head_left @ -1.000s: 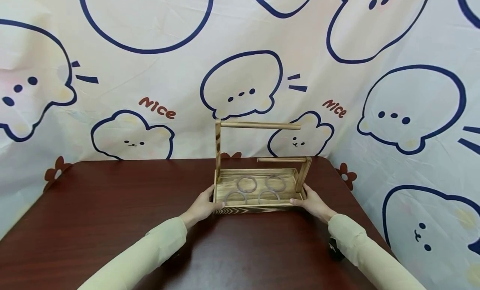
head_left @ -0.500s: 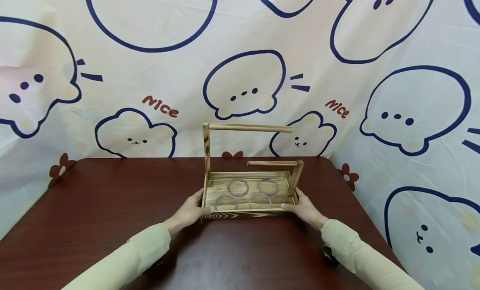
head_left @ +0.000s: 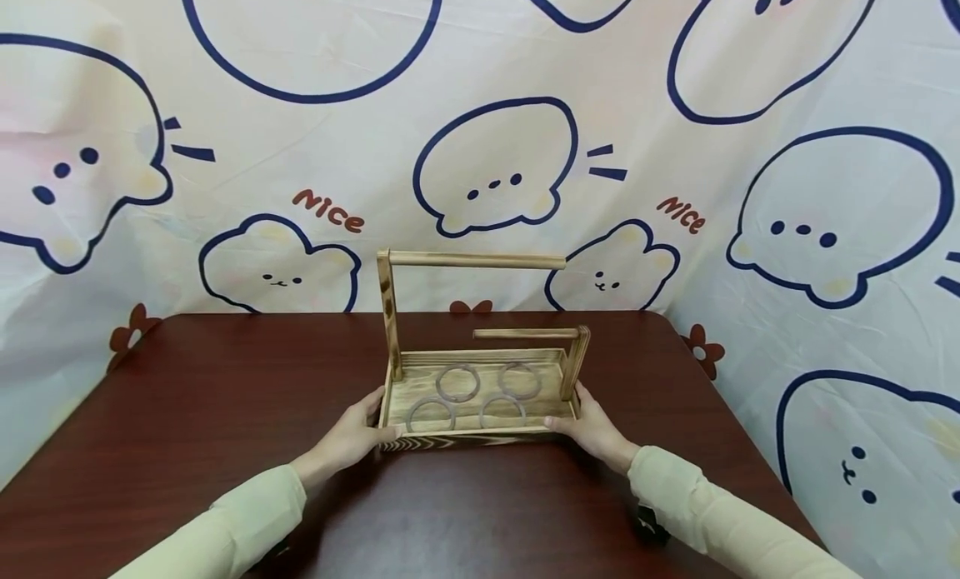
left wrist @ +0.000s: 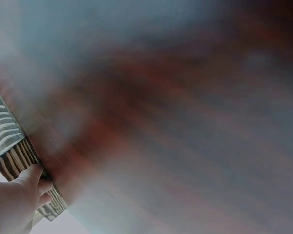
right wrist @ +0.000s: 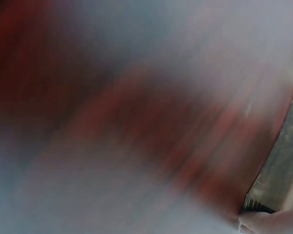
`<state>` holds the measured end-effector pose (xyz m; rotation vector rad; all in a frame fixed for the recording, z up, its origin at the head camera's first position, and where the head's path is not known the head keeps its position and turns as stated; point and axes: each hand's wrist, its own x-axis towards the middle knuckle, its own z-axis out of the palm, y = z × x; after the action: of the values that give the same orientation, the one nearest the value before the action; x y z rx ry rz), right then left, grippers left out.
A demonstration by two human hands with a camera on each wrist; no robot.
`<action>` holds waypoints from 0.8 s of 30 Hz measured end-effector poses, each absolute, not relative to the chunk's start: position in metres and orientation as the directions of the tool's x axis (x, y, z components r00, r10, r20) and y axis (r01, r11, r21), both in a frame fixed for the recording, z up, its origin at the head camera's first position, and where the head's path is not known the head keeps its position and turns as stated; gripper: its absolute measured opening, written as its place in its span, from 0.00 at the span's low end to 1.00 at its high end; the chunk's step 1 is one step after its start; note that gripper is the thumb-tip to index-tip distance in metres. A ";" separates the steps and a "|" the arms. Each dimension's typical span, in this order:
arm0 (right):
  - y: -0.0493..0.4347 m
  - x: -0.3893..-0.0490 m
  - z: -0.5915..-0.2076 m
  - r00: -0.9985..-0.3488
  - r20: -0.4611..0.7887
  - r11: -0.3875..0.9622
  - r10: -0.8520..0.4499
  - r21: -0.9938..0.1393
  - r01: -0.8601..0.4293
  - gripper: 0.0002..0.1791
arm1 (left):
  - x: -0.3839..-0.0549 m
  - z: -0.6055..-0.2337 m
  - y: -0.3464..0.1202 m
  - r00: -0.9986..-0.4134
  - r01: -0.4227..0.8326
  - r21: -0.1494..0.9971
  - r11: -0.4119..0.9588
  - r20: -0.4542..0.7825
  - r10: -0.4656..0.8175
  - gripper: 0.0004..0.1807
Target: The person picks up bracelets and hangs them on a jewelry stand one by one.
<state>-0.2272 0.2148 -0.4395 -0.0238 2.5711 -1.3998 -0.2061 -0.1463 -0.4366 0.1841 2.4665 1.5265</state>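
A wooden tray-like rack with streaked grain is held between my two hands over the table. My left hand grips its left end, thumb over the front rim. At the right end my right hand holds it the same way. Several pale rings show on the rack's floor. A tall post with a long horizontal bar rises at the left, and a shorter post with its own bar stands at the right. In the left wrist view, fingers press the rack's end face.
The dark red-brown table spreads around the rack. Behind and to the right hangs a pale cloth backdrop with blue cartoon outlines. A dark object shows under the right sleeve.
Both hands have moved the rack leftward and closer to me in the head view. My grip at both ends stays the same, and the view has shifted slightly.
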 end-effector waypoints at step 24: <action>0.186 -0.203 -0.445 -0.987 -0.112 0.504 -0.117 -0.863 0.038 0.54 | -0.180 -0.435 -0.172 -0.966 -0.002 0.900 0.435 -0.115 0.233 0.46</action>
<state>-0.2032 0.1862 -0.4447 -0.0685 2.5863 -1.4891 -0.1801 -0.1724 -0.4348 0.2022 2.4655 1.5470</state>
